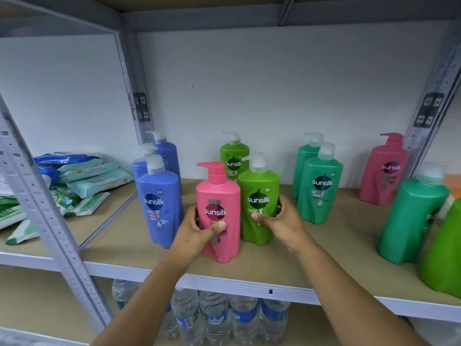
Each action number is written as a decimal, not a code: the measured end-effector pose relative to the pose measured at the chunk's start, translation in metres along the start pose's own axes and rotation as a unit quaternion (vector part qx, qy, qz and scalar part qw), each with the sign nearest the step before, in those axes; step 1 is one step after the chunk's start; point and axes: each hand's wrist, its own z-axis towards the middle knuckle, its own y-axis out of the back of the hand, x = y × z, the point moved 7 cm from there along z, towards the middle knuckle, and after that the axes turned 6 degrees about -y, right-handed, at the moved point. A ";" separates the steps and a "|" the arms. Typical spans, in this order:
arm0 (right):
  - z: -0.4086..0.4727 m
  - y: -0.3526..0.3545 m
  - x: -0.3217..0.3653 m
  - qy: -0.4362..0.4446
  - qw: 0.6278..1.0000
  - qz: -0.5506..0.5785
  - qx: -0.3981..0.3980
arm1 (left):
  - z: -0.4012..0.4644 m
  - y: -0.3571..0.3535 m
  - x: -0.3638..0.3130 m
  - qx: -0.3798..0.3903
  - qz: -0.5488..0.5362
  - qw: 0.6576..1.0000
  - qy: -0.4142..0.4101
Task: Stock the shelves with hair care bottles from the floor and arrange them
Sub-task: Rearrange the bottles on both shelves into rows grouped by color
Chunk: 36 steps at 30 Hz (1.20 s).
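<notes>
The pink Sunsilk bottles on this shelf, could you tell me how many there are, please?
2. One pink bottle stands at the front centre, gripped by the left hand; the other pink bottle stands at the back right by the upright. More may be hidden out of frame.

Shelf board (324,248): open strip between light green bottles (259,203) and teal bottles (320,188); blue bottles (159,203) block left; steel upright (47,216) bars near-left corner
</notes>
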 end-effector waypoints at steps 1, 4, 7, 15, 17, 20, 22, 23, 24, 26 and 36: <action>0.003 -0.007 0.001 0.001 1.000 -0.006 0.005 | -0.002 0.001 -0.002 -0.004 0.002 1.000 0.000; 0.015 -0.022 -0.002 0.008 1.000 -0.020 0.010 | -0.006 0.002 -0.004 -0.004 -0.003 1.000 0.001; 0.023 -0.032 -0.001 0.014 0.999 -0.033 0.011 | -0.007 0.004 -0.002 -0.004 0.001 1.000 0.005; 0.017 -0.035 0.003 0.009 0.999 -0.027 0.043 | -0.011 0.003 0.002 0.012 -0.009 1.000 0.021; 0.007 -0.028 0.007 0.006 0.999 -0.025 0.033 | -0.013 0.004 0.004 0.016 -0.012 0.999 0.032; -0.021 -0.019 0.010 0.037 0.998 -0.044 -0.022 | -0.015 0.007 0.005 0.017 -0.013 0.999 0.042; -0.039 -0.026 0.008 0.051 0.998 -0.037 0.000 | -0.017 0.008 0.004 0.016 -0.010 0.999 0.043; -0.045 -0.034 0.008 0.047 0.998 -0.024 0.031 | -0.019 0.007 0.003 0.018 -0.008 0.999 0.042; -0.049 -0.040 0.009 0.040 0.997 -0.010 0.061 | -0.021 0.006 0.002 0.021 -0.005 0.999 0.040; -0.052 -0.048 0.014 0.032 0.993 0.022 0.107 | -0.024 0.002 0.000 0.026 -0.001 0.999 0.038; -0.072 0.003 0.027 0.036 0.995 0.015 0.094 | -0.037 -0.055 -0.021 0.050 -0.025 0.998 0.023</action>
